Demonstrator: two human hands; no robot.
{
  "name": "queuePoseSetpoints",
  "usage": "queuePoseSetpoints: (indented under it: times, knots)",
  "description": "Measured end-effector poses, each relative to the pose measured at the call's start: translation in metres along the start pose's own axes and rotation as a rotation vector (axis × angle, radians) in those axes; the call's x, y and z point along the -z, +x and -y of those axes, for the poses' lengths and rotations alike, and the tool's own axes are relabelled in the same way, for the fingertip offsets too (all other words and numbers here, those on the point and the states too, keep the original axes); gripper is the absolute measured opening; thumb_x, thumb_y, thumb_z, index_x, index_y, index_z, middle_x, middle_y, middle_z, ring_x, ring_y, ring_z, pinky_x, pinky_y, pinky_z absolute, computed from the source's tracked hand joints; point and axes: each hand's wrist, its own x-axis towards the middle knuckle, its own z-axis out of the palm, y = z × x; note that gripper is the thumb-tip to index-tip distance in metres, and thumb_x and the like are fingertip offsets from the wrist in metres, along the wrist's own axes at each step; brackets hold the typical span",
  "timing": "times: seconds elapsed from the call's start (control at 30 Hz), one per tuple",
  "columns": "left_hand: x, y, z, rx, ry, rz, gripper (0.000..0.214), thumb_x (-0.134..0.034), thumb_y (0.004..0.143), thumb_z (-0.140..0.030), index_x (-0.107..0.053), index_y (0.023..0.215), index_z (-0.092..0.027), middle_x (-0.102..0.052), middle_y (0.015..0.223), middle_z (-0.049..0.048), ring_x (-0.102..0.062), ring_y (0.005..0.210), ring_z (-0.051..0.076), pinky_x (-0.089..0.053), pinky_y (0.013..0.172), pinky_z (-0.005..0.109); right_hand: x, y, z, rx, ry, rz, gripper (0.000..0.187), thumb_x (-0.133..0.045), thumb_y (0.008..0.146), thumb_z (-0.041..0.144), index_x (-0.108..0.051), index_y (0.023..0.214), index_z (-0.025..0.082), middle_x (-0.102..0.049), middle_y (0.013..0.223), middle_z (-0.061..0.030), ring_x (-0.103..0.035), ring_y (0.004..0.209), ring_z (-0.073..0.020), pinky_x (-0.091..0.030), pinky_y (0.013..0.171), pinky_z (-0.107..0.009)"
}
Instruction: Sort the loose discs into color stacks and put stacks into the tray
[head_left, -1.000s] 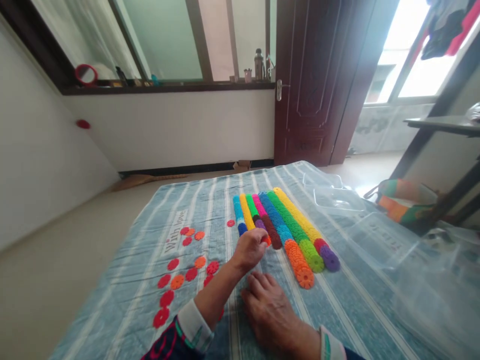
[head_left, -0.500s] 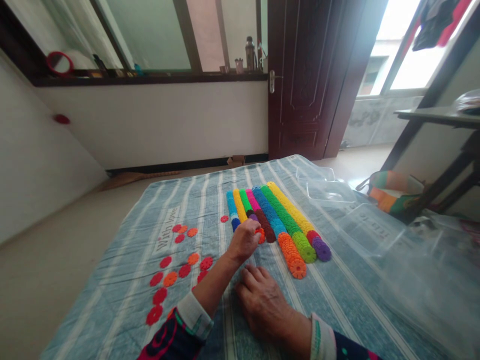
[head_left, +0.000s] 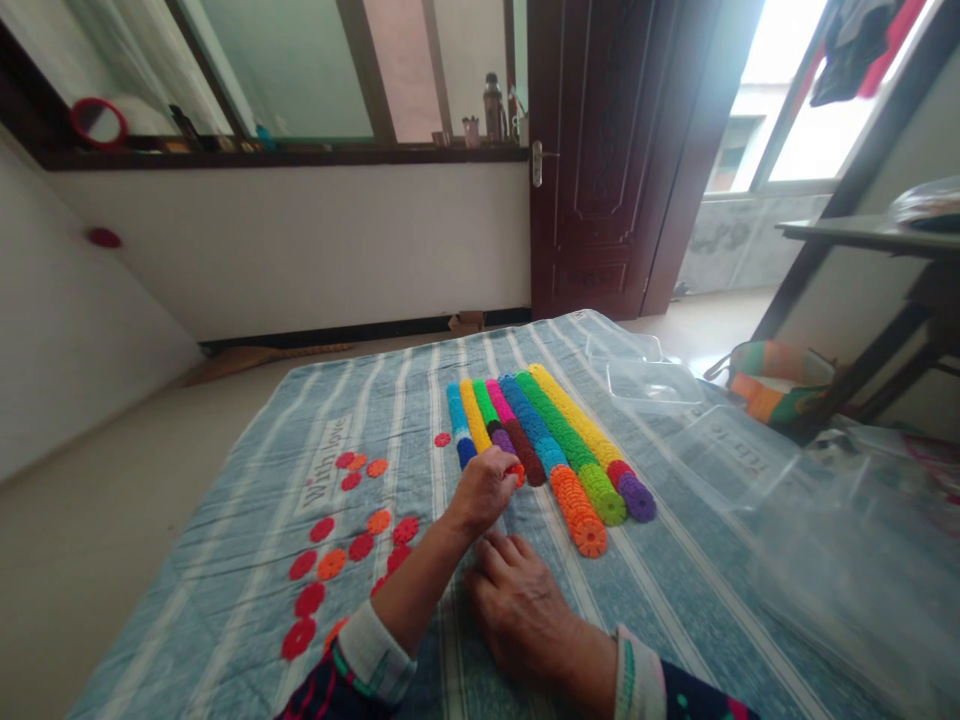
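Observation:
My left hand (head_left: 484,492) reaches over the near end of the colour-sorted rows of overlapping notched plastic discs. Its thumb and fingers pinch an orange-red disc (head_left: 517,474), partly hidden by the fingers, beside the brown discs (head_left: 533,467) and just below the purple discs (head_left: 503,441). Closer to me, my right hand (head_left: 523,598) rests on the striped bedspread (head_left: 637,620) with its fingers curled under. Whatever it may hold is hidden. To its right, a blue row ends in orange discs (head_left: 579,512).
Loose red discs (head_left: 309,599) and orange discs (head_left: 331,564) lie scattered at the left. A single red disc (head_left: 442,440) sits beside the rows. Clear plastic boxes (head_left: 652,386) and a lid (head_left: 733,455) stand on the right side. A closed door (head_left: 600,200) is beyond the bed.
The view has shifted slightly, so everything sits a little further left. My left hand has drawn back slightly towards me, showing more purple discs. My right hand stays put.

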Motion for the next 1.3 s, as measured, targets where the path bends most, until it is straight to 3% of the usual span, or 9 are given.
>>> queuePoseSetpoints:
  times: [0.17, 0.37, 0.5, 0.83, 1.1, 1.3]
  knots:
    - [0.005, 0.001, -0.004, 0.054, 0.069, 0.008, 0.024, -0.061, 0.079, -0.006, -0.070, 0.099, -0.016, -0.067, 0.091, 0.0051, -0.064, 0.086, 0.019, -0.049, 0.082, 0.029, -0.001, 0.000, 0.000, -0.001, 0.008, 0.007, 0.011, -0.059, 0.086, 0.024, -0.064, 0.089, 0.015, -0.061, 0.099, -0.0116, -0.053, 0.092, -0.0281, -0.048, 0.077, -0.042]
    - [0.005, -0.019, -0.006, 0.207, 0.165, 0.073, 0.011, -0.064, 0.085, -0.016, -0.065, 0.096, -0.016, -0.070, 0.087, 0.0049, -0.067, 0.080, 0.020, -0.046, 0.071, 0.028, 0.000, 0.001, 0.000, 0.005, 0.024, -0.023, 0.014, -0.057, 0.087, 0.022, -0.065, 0.096, 0.014, -0.062, 0.100, -0.0116, -0.053, 0.093, -0.0281, -0.047, 0.080, -0.042]
    - [0.000, -0.019, -0.011, 0.271, 0.181, 0.103, 0.017, -0.065, 0.087, -0.022, -0.062, 0.103, -0.016, -0.071, 0.084, 0.0035, -0.069, 0.078, 0.020, -0.045, 0.069, 0.027, 0.001, 0.001, 0.001, 0.000, 0.036, -0.012, 0.016, -0.057, 0.087, 0.021, -0.065, 0.099, 0.015, -0.062, 0.098, -0.0104, -0.052, 0.090, -0.0269, -0.046, 0.080, -0.042]
    - [-0.008, -0.009, -0.009, 0.233, 0.196, 0.040, 0.021, -0.059, 0.089, -0.018, -0.058, 0.110, -0.018, -0.073, 0.089, 0.0046, -0.072, 0.085, 0.021, -0.049, 0.072, 0.027, 0.002, 0.001, 0.001, -0.011, 0.033, 0.000, 0.013, -0.056, 0.089, 0.021, -0.064, 0.098, 0.016, -0.061, 0.095, -0.0089, -0.051, 0.089, -0.0262, -0.046, 0.080, -0.042]
    - [0.001, -0.028, 0.022, 0.188, 0.135, -0.080, 0.022, -0.062, 0.083, -0.014, -0.061, 0.104, -0.020, -0.071, 0.083, 0.0001, -0.069, 0.077, 0.017, -0.050, 0.071, 0.026, 0.004, 0.001, 0.001, -0.010, 0.032, 0.023, 0.009, -0.057, 0.090, 0.021, -0.063, 0.093, 0.015, -0.061, 0.098, -0.0108, -0.052, 0.097, -0.0270, -0.045, 0.084, -0.041]
    - [0.005, -0.033, 0.028, 0.128, 0.171, -0.029, 0.031, -0.062, 0.085, -0.017, -0.066, 0.116, -0.022, -0.073, 0.092, 0.0024, -0.068, 0.081, 0.017, -0.050, 0.074, 0.026, 0.002, 0.001, 0.002, -0.011, 0.023, -0.001, 0.007, -0.057, 0.089, 0.020, -0.062, 0.091, 0.016, -0.061, 0.096, -0.0108, -0.053, 0.095, -0.0274, -0.046, 0.080, -0.041]
